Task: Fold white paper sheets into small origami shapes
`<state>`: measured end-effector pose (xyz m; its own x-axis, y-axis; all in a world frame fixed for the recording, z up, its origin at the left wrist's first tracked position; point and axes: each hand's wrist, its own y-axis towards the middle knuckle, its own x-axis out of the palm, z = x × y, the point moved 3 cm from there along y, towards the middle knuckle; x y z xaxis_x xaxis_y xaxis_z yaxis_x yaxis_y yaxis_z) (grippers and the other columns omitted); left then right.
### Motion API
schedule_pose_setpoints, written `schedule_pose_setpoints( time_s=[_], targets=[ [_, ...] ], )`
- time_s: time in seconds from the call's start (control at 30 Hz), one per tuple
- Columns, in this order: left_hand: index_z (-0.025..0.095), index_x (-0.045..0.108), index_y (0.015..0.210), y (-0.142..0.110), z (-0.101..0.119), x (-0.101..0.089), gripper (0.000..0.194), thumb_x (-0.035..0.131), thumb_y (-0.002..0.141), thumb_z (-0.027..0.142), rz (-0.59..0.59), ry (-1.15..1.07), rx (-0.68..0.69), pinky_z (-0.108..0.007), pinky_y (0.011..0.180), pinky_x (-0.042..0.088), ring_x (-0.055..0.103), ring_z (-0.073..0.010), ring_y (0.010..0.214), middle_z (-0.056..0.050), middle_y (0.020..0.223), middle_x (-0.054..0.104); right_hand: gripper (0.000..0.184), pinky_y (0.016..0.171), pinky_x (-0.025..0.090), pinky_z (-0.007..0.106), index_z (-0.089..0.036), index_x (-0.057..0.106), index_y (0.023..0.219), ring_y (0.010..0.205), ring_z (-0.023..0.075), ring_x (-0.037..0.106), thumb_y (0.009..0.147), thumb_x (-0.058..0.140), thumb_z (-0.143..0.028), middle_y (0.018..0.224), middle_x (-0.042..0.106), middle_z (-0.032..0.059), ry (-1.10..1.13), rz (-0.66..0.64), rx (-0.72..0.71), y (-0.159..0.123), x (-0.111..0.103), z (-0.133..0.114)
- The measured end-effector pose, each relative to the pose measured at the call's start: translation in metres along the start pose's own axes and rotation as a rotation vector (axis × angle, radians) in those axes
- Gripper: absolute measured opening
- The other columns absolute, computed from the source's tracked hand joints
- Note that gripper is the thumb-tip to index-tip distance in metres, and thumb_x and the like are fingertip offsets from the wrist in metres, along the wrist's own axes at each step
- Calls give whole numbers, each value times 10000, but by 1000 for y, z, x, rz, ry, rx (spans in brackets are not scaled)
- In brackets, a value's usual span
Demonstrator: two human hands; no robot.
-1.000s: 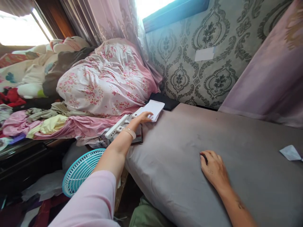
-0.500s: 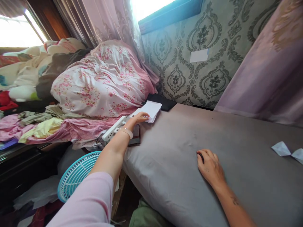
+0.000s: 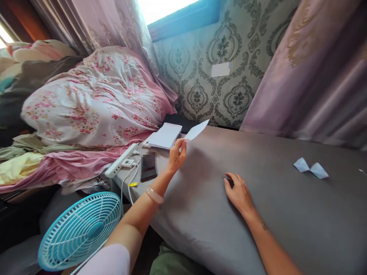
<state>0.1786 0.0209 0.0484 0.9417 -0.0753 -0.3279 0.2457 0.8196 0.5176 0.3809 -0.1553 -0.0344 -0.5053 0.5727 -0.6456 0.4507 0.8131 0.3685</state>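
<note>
One white sheet (image 3: 197, 130) is pinched between the thumb and fingers of the left hand (image 3: 178, 153). The grip closes on the sheet's near left end; the rest of it slants from the fingertips toward the far right, tilted and raised over the grey covered surface (image 3: 275, 206). Just left of the fingers lies a stack of white paper (image 3: 165, 135), flat near the far left edge of the surface, with a dark flat item (image 3: 185, 123) behind it. The sheet's far end shows in front of the right part of that dark item; whether the two touch, I cannot tell.

The right hand (image 3: 238, 193) is nearer and to the right, low over the grey surface, its fingers loosely bent and the thumb parted from them, so it is open. The sheet is well apart from it, toward the far left.

To the left of the left wrist, which wears a pale bangle (image 3: 155, 195), a dark phone (image 3: 148, 168) lies flat, part of it blurred. Left of the phone are a white power strip (image 3: 122, 161) with plugs and cables, and a small yellow piece (image 3: 133, 184). A blue fan (image 3: 86, 229) stands at the near left. At the right of the surface lies a folded paper shape (image 3: 311, 169) with two pointed halves. Pink floral cloth (image 3: 94, 103) is heaped at the far left.
</note>
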Motion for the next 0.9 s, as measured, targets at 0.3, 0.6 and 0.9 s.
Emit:
schedule_pose_setpoints(
  time_s=[0.3,0.6,0.9],
  targets=[
    [153,489,804,-58,46,80,138,459,844,24,275,-1072,-979,-250,767,536,638,-92,675,-19,771,636,499,726,580,345,-189,470,1204,815,210,690,858,506,-548,912,686,93,925,60,641,-2,-26,-5],
    [86,545,851,-125,36,87,164,473,762,-32,74,-883,-1180,-382,779,585,684,-180,689,-100,796,679,738,524,542,312,-148,242,1445,524,166,603,778,555,-182,652,640,8,581,73,713,-3,-43,22],
    [37,567,845,-137,53,76,159,476,746,-49,-58,-858,-1215,-309,736,603,684,-173,689,-139,815,682,461,952,425,398,-240,620,1215,1043,223,526,808,442,-115,1119,619,71,-97,-263,-47,0,-57,45]
  ],
)
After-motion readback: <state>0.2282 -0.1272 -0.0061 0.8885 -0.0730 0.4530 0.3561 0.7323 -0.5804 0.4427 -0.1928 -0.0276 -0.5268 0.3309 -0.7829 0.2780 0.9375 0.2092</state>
